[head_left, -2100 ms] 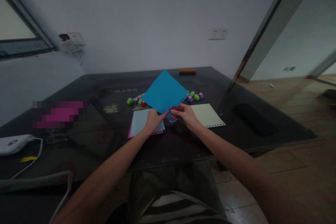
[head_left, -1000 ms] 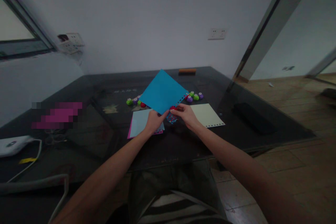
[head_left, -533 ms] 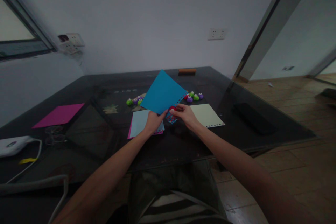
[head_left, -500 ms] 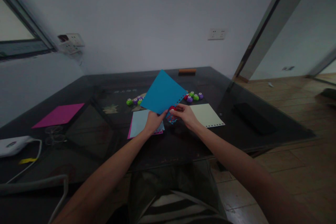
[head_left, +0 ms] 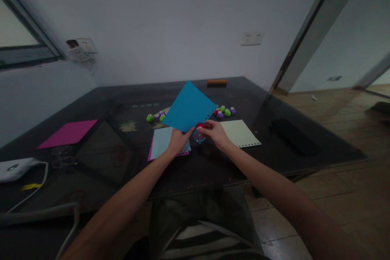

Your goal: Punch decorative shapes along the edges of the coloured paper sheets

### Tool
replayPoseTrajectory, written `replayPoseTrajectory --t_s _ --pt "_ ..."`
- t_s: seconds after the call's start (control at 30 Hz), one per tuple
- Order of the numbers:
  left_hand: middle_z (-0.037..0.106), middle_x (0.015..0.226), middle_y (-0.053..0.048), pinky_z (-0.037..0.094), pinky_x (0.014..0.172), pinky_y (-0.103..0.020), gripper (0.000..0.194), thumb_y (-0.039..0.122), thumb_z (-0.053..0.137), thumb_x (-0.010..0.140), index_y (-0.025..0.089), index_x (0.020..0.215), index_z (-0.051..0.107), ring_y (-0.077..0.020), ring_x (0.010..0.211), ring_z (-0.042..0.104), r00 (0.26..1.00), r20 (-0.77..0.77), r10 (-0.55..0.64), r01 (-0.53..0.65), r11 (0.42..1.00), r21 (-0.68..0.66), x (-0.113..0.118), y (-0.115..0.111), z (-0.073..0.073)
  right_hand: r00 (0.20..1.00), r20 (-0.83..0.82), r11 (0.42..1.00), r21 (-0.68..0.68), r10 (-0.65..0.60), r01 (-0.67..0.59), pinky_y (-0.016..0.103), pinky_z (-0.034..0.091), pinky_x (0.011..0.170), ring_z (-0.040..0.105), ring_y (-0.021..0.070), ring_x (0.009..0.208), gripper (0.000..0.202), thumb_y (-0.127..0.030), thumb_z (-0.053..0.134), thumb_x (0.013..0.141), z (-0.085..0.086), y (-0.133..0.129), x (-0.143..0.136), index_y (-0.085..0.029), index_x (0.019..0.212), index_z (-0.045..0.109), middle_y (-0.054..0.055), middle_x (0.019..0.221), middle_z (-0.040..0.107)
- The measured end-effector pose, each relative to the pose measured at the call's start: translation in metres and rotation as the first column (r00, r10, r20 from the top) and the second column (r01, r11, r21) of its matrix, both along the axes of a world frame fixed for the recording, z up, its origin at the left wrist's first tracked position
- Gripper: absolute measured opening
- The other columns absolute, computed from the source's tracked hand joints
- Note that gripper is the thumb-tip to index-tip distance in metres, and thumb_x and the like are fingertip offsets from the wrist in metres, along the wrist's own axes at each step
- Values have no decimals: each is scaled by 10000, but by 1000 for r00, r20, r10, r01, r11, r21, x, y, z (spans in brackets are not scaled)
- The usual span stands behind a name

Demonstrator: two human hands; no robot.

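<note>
A blue sheet of paper (head_left: 190,105) is held up at a tilt over the table, with holes along its right edge. My left hand (head_left: 179,140) pinches its lower corner. Fingers of my right hand (head_left: 216,132) are closed on a small red craft punch (head_left: 200,126) with a white button, at the lower edge of the blue sheet. Below lies a small pile of coloured paper bits (head_left: 199,136). White-blue and pink sheets (head_left: 161,143) are stacked beside my left hand. A cream sheet (head_left: 239,133) with a holed edge lies right of my right hand.
Several green, purple and red punches (head_left: 224,111) stand behind the cream sheet, more (head_left: 157,117) to the left. A pink sheet (head_left: 68,134), a white device (head_left: 18,168) with a cable, a brown cylinder (head_left: 217,82) and a dark case (head_left: 294,136) also lie on the dark table.
Almost nothing differs. Both hands keep their hold on the blue sheet and the red craft punch; the view has shifted very slightly.
</note>
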State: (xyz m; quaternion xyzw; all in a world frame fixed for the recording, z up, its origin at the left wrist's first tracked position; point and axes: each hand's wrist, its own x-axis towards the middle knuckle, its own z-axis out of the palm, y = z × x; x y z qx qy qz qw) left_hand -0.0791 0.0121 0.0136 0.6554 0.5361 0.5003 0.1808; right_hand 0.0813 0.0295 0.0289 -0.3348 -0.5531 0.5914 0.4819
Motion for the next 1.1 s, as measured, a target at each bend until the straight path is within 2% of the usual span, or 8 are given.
replayPoseTrajectory --t_s 0.2,0.6,0.73,0.87,1.1 --pt "714 851 -66 422 921 -365 176 303 576 767 181 853 670 -233 1010 600 1000 24 -20 20 1000 19 1 -1 1 1000 7 1000 -3 -6 6 303 471 680 593 158 701 305 -340 773 541 -1 1 0 -183 767 642 24 769 661" --pt "705 926 -73 384 967 -372 207 338 584 763 179 871 661 -238 1103 546 999 33 -20 20 1000 2 1 -1 -1 999 -30 1000 20 -15 16 317 463 718 600 170 727 304 -316 771 538 -2 0 0 -187 791 666 26 798 675" --pt "697 966 -82 422 924 -345 238 356 576 770 161 879 658 -236 1028 590 999 27 -24 25 1000 -9 2 -2 -1 998 -56 999 16 -34 35 321 456 723 596 171 714 267 -313 773 530 1 -2 -1 -183 739 668 16 764 677" --pt "708 907 -76 463 853 -346 258 367 561 779 145 864 661 -234 902 630 999 2 -40 40 999 -37 2 -2 -1 998 -51 999 19 -31 32 316 448 722 581 157 690 259 -306 771 526 2 -1 0 -171 722 671 11 737 670" --pt "706 944 -77 457 881 -367 247 341 554 787 148 900 658 -233 929 624 1000 -21 -22 22 1000 2 2 -1 0 1000 -19 999 50 -13 14 306 450 689 576 151 670 275 -300 770 537 -3 6 2 -163 755 675 18 756 673"
